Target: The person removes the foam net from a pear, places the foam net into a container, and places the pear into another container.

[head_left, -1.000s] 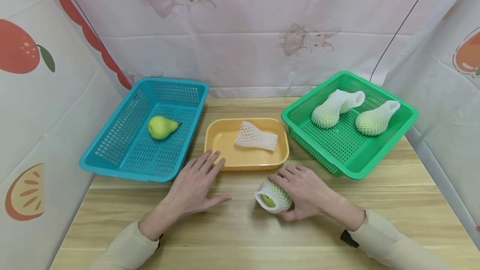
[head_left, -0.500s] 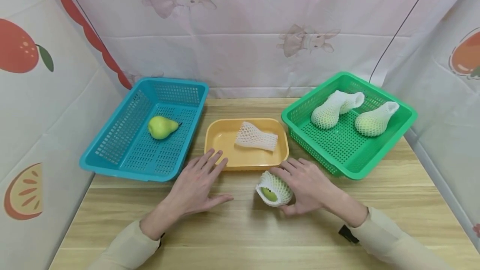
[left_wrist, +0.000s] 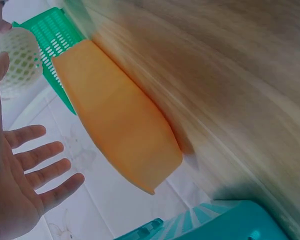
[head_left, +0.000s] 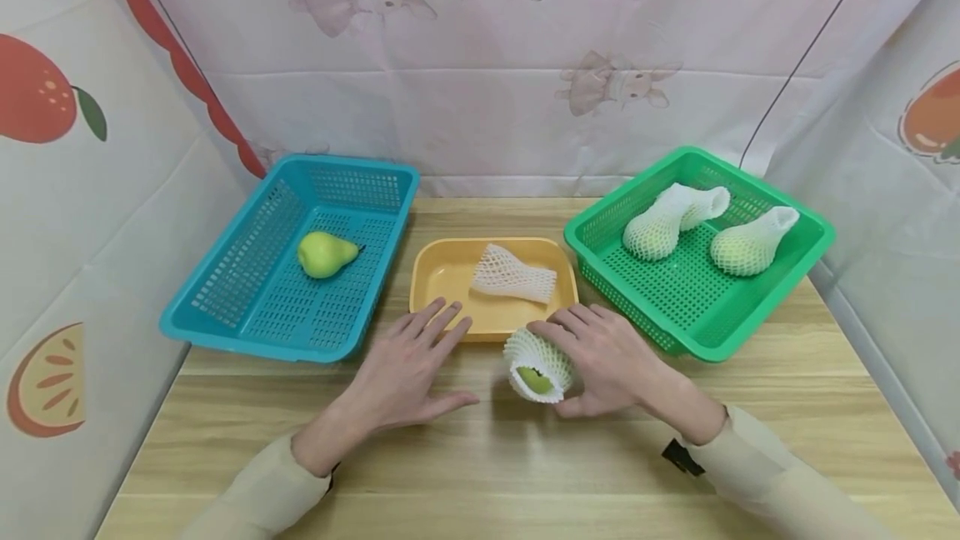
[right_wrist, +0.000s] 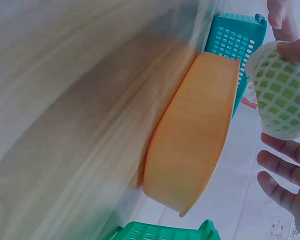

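My right hand [head_left: 611,365] grips a green pear in a white foam net [head_left: 538,367], thumb on one side and fingers on the other. The net's open end faces left and toward me, with the pear's top showing inside. In the right wrist view, the netted pear [right_wrist: 284,97] is up off the table. My left hand [head_left: 397,377] has its fingers spread and holds nothing; its fingertips are by the front left of the yellow tray [head_left: 442,286]. A loose foam net [head_left: 513,275] lies in that tray.
The blue basket [head_left: 273,332] at the left holds one bare pear [head_left: 326,255]. Inside the green basket [head_left: 660,286] at the right lie netted pears [head_left: 746,248]. Printed cloth [head_left: 480,132] hangs behind the wooden table [head_left: 510,490] and along both sides.
My right hand has raised the netted pear and brought it slightly left, toward the tray's front edge. My left hand has shifted a little to the right, fingers still spread.
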A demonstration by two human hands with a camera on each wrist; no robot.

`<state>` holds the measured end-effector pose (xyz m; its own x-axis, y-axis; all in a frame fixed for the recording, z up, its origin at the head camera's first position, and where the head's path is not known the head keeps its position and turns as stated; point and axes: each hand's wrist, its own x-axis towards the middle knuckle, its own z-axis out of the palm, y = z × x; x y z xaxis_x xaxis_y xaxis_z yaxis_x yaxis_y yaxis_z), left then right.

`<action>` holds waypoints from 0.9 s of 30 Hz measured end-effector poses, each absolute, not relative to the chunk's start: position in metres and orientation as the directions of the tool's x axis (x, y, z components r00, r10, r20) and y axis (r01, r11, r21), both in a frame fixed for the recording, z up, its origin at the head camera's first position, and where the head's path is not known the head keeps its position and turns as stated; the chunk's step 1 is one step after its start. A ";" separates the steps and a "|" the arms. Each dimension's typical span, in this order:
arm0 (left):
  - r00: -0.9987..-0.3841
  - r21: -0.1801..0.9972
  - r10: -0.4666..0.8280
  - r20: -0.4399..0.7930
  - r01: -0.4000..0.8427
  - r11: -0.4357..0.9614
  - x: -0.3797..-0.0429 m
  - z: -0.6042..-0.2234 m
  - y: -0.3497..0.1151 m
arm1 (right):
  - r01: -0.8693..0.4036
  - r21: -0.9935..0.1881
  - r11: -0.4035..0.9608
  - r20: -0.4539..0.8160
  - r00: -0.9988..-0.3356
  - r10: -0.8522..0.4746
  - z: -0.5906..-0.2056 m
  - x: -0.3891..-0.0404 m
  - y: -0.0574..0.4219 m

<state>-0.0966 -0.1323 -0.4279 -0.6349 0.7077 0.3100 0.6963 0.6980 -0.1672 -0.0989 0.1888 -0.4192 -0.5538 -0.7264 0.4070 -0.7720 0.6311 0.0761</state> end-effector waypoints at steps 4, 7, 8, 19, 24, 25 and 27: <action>-0.609 -0.172 0.720 0.333 0.712 0.681 -0.097 -0.425 -0.128 | -0.785 0.074 0.615 0.444 -0.527 -0.725 -0.417 -0.102 0.185; -0.586 -0.163 0.728 0.356 0.728 0.666 -0.098 -0.424 -0.124 | -0.797 0.078 0.599 0.478 -0.497 -0.724 -0.416 -0.105 0.183; -0.578 -0.157 0.730 0.365 0.735 0.660 -0.098 -0.423 -0.123 | -0.801 0.081 0.594 0.490 -0.487 -0.723 -0.416 -0.106 0.182; -0.511 -0.126 0.731 0.453 0.774 0.620 -0.100 -0.422 -0.112 | -0.829 0.064 0.556 0.547 -0.437 -0.714 -0.418 -0.112 0.176; -0.491 -0.132 0.733 0.472 0.782 0.609 -0.102 -0.423 -0.108 | -0.834 0.066 0.547 0.549 -0.427 -0.718 -0.417 -0.113 0.175; -0.489 -0.134 0.733 0.473 0.783 0.608 -0.102 -0.422 -0.107 | -0.836 0.066 0.545 0.552 -0.424 -0.718 -0.417 -0.114 0.174; -0.485 -0.134 0.734 0.474 0.785 0.605 -0.102 -0.422 -0.105 | -0.840 0.066 0.539 0.560 -0.415 -0.717 -0.417 -0.115 0.173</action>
